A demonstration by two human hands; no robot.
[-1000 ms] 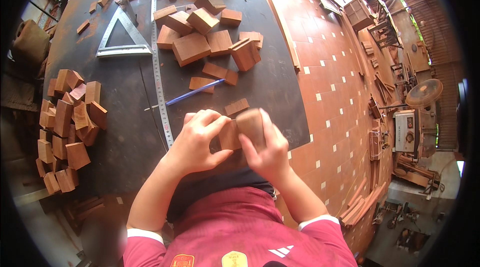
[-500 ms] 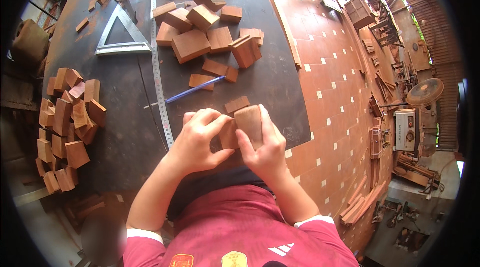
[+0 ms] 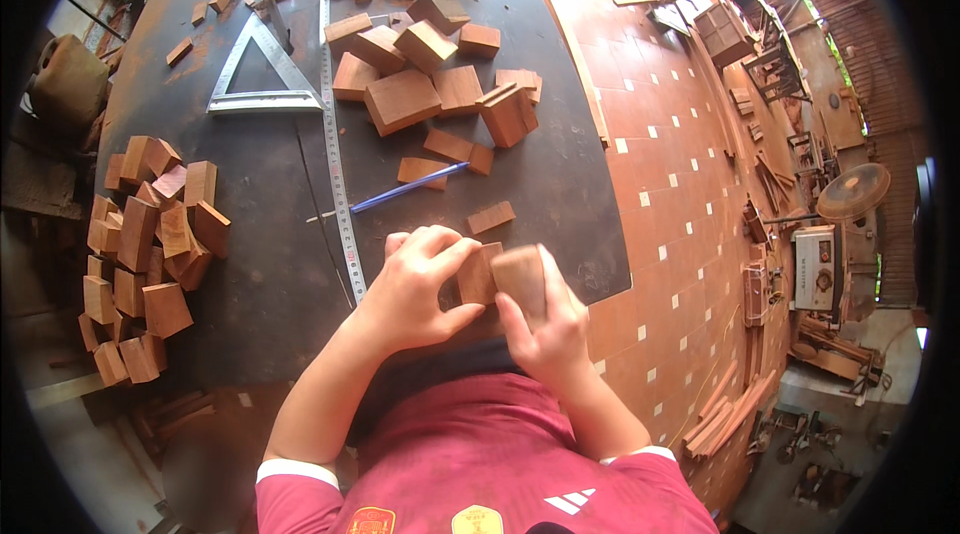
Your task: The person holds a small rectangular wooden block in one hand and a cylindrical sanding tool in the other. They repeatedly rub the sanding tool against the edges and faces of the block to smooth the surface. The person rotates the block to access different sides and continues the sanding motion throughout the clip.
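My left hand [image 3: 415, 284] pinches a flat reddish block [image 3: 478, 274] at its left side, forefinger along the far end and thumb by the near one, so the block sits upright between them just in front of my shirt. My right hand [image 3: 550, 322] has a paler, rounded-edged block [image 3: 518, 279] clasped between thumb and fingers, the thumb lying along its near left side and the fingers wrapped over its right. The paler block stands right beside the reddish one, at its right; whether the two faces touch, I cannot tell from here. Both are over the near edge of the dark table [image 3: 265, 324]. Just beyond them a small brown block [image 3: 490, 217] lies on its own. Farther off to the left, a blue pen [image 3: 410, 187] lies slantwise, its left end close to a pale measuring strip [image 3: 340, 184] that runs away from me down the tabletop. A metal triangular square [image 3: 265, 102] rests to the left of the strip's far part, and to its right is a loose pile of blocks [image 3: 402, 102]. Another heap of blocks [image 3: 138, 234] crowds the table's left edge.
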